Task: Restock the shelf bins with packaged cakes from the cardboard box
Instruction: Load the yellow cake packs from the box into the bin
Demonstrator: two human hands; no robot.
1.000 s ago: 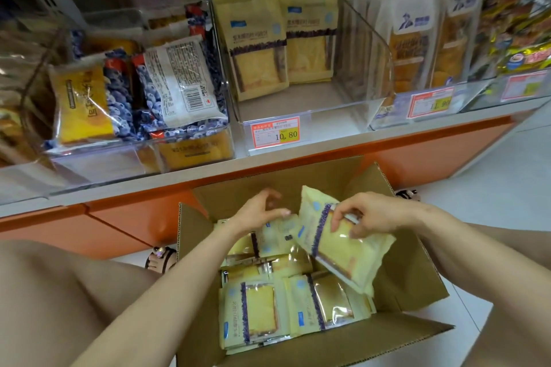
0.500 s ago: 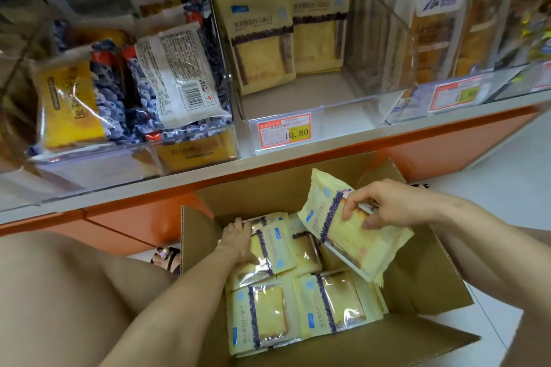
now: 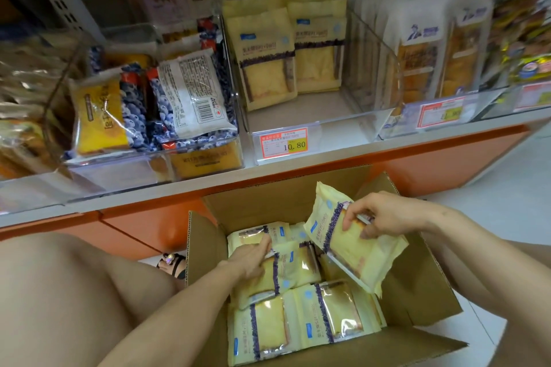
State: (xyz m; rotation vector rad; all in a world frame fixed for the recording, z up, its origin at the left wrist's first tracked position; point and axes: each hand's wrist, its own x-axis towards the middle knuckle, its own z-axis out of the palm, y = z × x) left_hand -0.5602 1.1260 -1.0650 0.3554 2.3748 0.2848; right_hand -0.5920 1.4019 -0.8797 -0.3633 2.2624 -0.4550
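An open cardboard box (image 3: pixel 417 286) stands on the floor below the shelf, holding several pale yellow cake packs (image 3: pixel 325 316). My right hand (image 3: pixel 384 214) grips one yellow cake pack (image 3: pixel 357 250) and holds it tilted above the box's right side. My left hand (image 3: pixel 253 256) reaches down into the box, and its fingers close on the edge of another cake pack (image 3: pixel 259 283) lying in the upper left stack. On the shelf, a clear bin (image 3: pixel 313 122) with a 10.80 price tag holds two upright rows of the same yellow packs (image 3: pixel 265 59), with bare floor in front of them.
A clear bin (image 3: pixel 149 164) of orange and blue-patterned cake packs sits at the left. White-topped bread packs (image 3: pixel 423 62) fill the bin at the right. The shelf has an orange base (image 3: pixel 447 164). My bare knees flank the box, and a sandalled foot (image 3: pixel 173 262) is beside it.
My left hand has gone down from above the box into the packs and taken hold of one. My right hand has kept its pack raised, shifting slightly up and right.
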